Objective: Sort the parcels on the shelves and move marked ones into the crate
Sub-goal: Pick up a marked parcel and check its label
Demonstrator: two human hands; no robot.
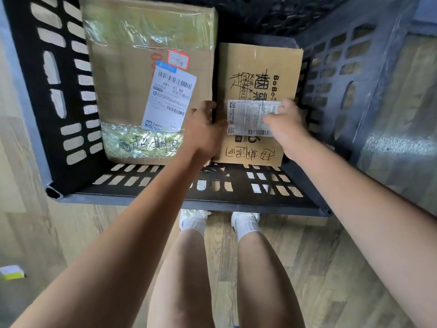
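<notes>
I look straight down into a black slotted plastic crate [61, 119] on the floor. A large taped cardboard parcel [132, 74] with a white shipping label and handwritten marks lies in its left half. Beside it on the right lies a smaller brown cardboard parcel [257, 74] with black handwriting and a white label. My left hand [203, 131] grips the smaller parcel's left edge, between the two parcels. My right hand [287, 124] holds its right edge, fingers over the label. Both hands are inside the crate.
The crate stands on a wood-pattern floor. My legs and white shoes [244, 222] are just in front of its near rim [189, 204]. A small white and yellow object [11, 272] lies on the floor at the far left.
</notes>
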